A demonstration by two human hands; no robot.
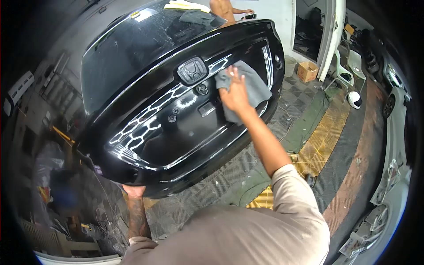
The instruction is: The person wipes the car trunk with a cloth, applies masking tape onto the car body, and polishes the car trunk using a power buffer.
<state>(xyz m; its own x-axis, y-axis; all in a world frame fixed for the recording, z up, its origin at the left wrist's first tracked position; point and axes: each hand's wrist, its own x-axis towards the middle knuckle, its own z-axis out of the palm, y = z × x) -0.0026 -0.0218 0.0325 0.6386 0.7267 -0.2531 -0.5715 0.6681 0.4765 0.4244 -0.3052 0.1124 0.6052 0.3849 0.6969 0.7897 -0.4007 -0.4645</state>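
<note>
A black car tailgate (176, 145) with a rear window (132, 57) and a Honda badge (192, 71) fills the middle of the view, tilted. My right hand (235, 93) lies on a grey cloth (257, 90) against the panel, right of the badge. Its fingers are stretched out and spread over the cloth. At the panel's lower left corner, my left hand (134, 190) touches the bottom edge from below. The panel hides the left fingers. A round opening (202, 89) and two small holes (173, 115) show below the badge.
Behind the glass, another person's hand (249, 11) is near a small dark object. A yellow cloth (186, 5) rests at the window's top. Chairs (343, 73), a cardboard box (307, 71) and a white helmet (353, 100) stand right. A light-coloured car (396, 115) borders the tiled floor (324, 145).
</note>
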